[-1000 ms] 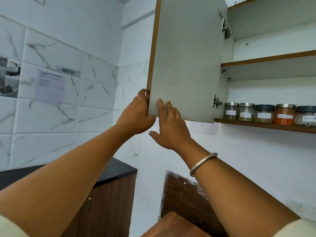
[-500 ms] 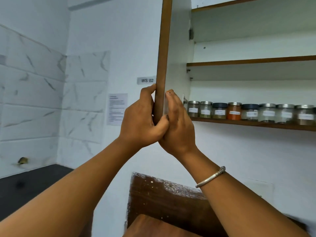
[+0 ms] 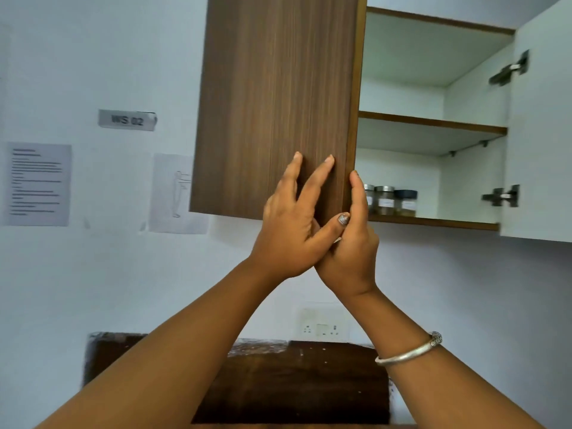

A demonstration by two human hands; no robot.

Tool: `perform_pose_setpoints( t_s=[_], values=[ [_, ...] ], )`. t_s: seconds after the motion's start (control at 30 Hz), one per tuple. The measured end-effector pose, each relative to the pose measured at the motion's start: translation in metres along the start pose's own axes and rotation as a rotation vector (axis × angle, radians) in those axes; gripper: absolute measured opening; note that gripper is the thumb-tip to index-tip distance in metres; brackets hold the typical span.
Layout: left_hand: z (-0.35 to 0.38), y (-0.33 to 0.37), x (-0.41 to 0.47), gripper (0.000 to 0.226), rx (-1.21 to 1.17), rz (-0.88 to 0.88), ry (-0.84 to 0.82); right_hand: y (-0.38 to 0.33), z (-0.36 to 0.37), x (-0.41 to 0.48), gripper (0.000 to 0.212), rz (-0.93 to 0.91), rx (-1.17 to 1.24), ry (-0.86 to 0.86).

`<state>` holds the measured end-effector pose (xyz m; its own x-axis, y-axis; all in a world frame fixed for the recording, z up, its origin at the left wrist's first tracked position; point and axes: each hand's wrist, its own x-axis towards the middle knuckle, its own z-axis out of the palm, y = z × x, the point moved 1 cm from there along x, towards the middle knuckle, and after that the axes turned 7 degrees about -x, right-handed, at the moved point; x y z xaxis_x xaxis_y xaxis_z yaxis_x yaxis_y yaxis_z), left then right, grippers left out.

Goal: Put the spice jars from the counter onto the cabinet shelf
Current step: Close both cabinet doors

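Three spice jars (image 3: 390, 201) stand in a row on the cabinet's bottom shelf (image 3: 439, 223); two have metal lids and one a dark lid. The brown left cabinet door (image 3: 275, 97) hides the rest of the shelf. My left hand (image 3: 294, 221) presses flat on the door's face near its lower right corner, fingers straight. My right hand (image 3: 349, 249) holds the door's free edge, one finger pointing up along it and the others hidden behind the door. My left thumb lies across my right hand.
The right cabinet door (image 3: 540, 134) hangs wide open, its white inside and hinges showing. The upper shelf (image 3: 433, 122) holds nothing visible. Papers and a "WS 02" label (image 3: 127, 120) are on the white wall. A wall socket (image 3: 322, 328) sits above a dark wooden board (image 3: 278, 382).
The left door has swung from open toward the cabinet, now showing its brown face and covering most jars. My left hand went from gripping the edge to pressing flat on the face.
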<state>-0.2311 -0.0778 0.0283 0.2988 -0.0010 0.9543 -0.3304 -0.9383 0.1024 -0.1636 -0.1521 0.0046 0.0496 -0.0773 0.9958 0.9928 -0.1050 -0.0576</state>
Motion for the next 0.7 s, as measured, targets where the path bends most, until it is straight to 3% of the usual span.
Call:
perform_pose_setpoints(
  t_s=[0.2, 0.27, 0.33, 0.4, 0.53, 0.7],
  values=[
    [0.085, -0.020, 0.025, 0.073, 0.242, -0.101, -0.204, 0.091, -0.002, 0.001, 0.071, 0.273, 0.080, -0.156],
    [0.109, -0.029, 0.039, 0.073, 0.335, -0.115, -0.255, 0.117, 0.003, 0.004, 0.056, 0.290, 0.220, -0.163],
    [0.129, -0.041, 0.051, 0.077, 0.410, -0.123, -0.275, 0.138, 0.008, 0.008, 0.035, 0.268, 0.121, -0.140],
    [0.150, -0.055, 0.059, 0.077, 0.470, -0.123, -0.267, 0.160, 0.016, 0.008, 0.029, 0.284, 0.088, -0.194],
    [0.187, -0.083, 0.065, 0.076, 0.538, -0.128, -0.234, 0.202, 0.032, 0.004, 0.073, 0.221, -0.170, -0.333],
    [0.223, -0.119, 0.077, 0.074, 0.575, -0.145, -0.209, 0.249, 0.058, 0.006, 0.084, 0.301, -0.372, -0.366]
  ],
)
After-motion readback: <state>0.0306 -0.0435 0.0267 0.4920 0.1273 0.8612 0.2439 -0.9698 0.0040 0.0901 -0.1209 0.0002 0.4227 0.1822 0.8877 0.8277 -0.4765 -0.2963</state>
